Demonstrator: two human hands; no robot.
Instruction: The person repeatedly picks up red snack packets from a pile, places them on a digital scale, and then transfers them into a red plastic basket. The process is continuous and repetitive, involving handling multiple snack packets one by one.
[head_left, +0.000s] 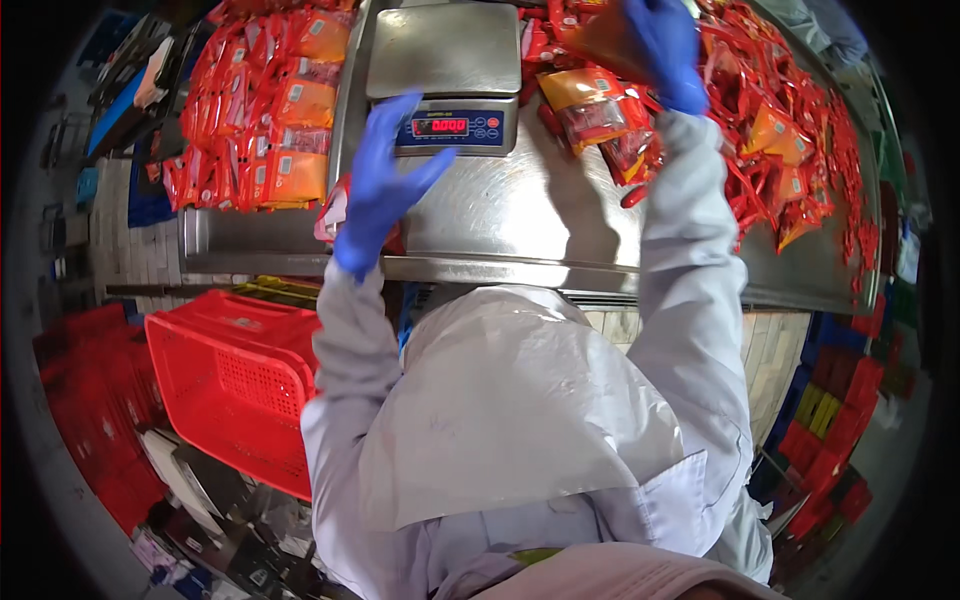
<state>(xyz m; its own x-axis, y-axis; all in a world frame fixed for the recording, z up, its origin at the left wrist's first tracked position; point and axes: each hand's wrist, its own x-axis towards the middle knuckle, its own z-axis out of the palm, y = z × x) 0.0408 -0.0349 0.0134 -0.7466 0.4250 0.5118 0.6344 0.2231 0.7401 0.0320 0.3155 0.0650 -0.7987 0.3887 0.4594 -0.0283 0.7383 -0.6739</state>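
Observation:
My left hand (379, 187), in a blue glove, is spread with its fingers apart and nothing in it, by the front left corner of a digital scale (445, 52). The scale's steel pan is bare and its red display is lit. A red and white packet (335, 210) lies partly hidden behind my left wrist. At the top right, my right hand (671, 56), gloved too and blurred, grips an orange-brown packet (611, 41) above the pile. Just below it, several red and orange packets (589, 105) with clear windows rest on the steel table (480, 202).
Rows of red and orange packets (262, 112) are stacked left of the scale, beyond a raised metal edge. A large heap of loose packets (780, 142) covers the table's right side. A red plastic crate (232, 375) stands below the table at my left.

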